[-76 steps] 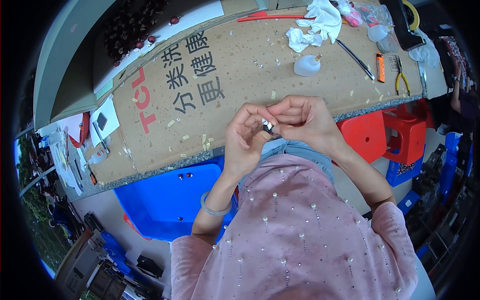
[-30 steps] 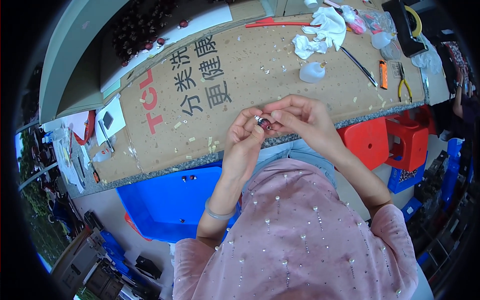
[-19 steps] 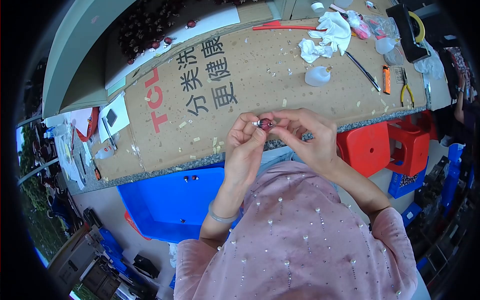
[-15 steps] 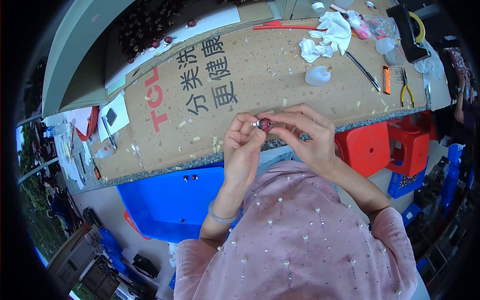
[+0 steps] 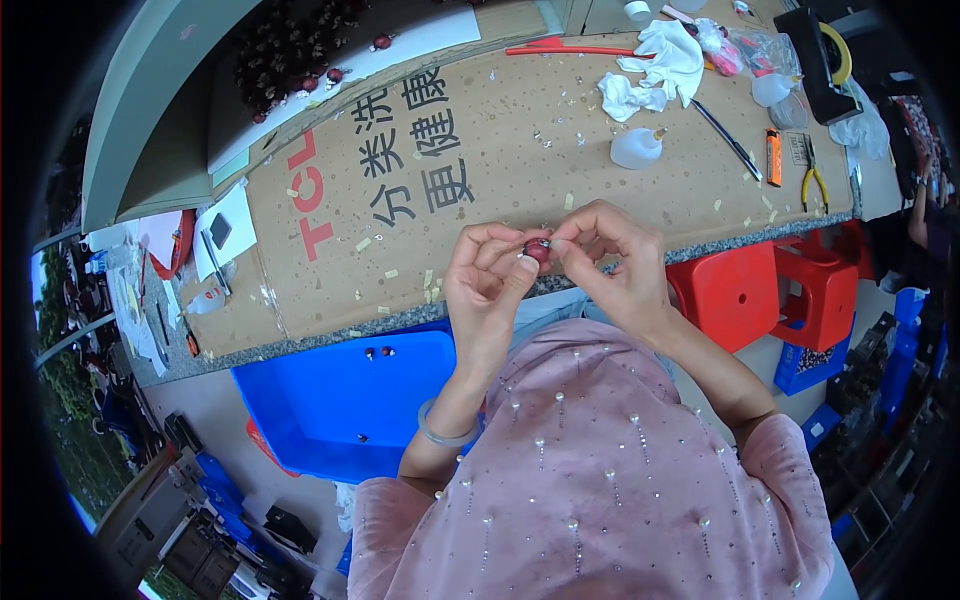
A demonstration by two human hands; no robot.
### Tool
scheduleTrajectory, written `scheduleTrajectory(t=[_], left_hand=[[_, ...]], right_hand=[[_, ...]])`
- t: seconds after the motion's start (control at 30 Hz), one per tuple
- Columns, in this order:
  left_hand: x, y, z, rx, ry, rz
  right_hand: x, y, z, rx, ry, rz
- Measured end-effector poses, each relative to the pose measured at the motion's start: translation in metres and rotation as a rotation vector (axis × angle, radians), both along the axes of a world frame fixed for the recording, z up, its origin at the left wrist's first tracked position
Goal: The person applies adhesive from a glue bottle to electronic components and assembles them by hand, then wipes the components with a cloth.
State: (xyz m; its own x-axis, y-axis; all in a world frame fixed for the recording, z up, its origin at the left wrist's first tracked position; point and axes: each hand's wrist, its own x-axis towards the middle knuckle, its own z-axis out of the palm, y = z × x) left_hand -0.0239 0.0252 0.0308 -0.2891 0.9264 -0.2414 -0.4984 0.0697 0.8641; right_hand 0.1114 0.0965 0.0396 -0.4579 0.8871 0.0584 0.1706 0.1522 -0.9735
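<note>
A small dark red ball (image 5: 537, 250) with a shiny silvery bit is held up over the table's front edge. My left hand (image 5: 482, 285) grips it between thumb and fingers. From the other side my right hand (image 5: 622, 262) comes in with thumb and forefinger pinched at the ball's silvery end; what exactly lies between those fingertips is too small to make out. A few similar balls (image 5: 388, 351) lie in a blue plastic tray (image 5: 320, 400) below the table edge, left of my left forearm.
Cardboard (image 5: 330, 290) covers the table. Many red balls (image 5: 285, 60) are heaped on the shelf at the back left. At the right are a white squeeze bottle (image 5: 637, 148), white cloths (image 5: 668, 65), a pen-like tool (image 5: 725, 138), yellow-handled pliers (image 5: 815, 180) and a tape dispenser (image 5: 808, 65). Red stools (image 5: 735, 300) stand below.
The ball has turned in my fingers: its silvery end faced my left hand before and now points toward my right. My right fingertips have closed in on that end.
</note>
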Motion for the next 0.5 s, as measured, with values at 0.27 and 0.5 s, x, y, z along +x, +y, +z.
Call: scheduleTrajectory(t=[0.27,0.5], left_hand=[[0.0009,-0.0007,-0.0016,0.03,0.15,0.03],[-0.0003,0.0004,-0.0031,0.053,0.213,0.026]], right_hand=[[0.0,-0.001,-0.0015,0.148,-0.094,0.018],[-0.0003,0.0017,0.0031,0.048,-0.05,0.024]])
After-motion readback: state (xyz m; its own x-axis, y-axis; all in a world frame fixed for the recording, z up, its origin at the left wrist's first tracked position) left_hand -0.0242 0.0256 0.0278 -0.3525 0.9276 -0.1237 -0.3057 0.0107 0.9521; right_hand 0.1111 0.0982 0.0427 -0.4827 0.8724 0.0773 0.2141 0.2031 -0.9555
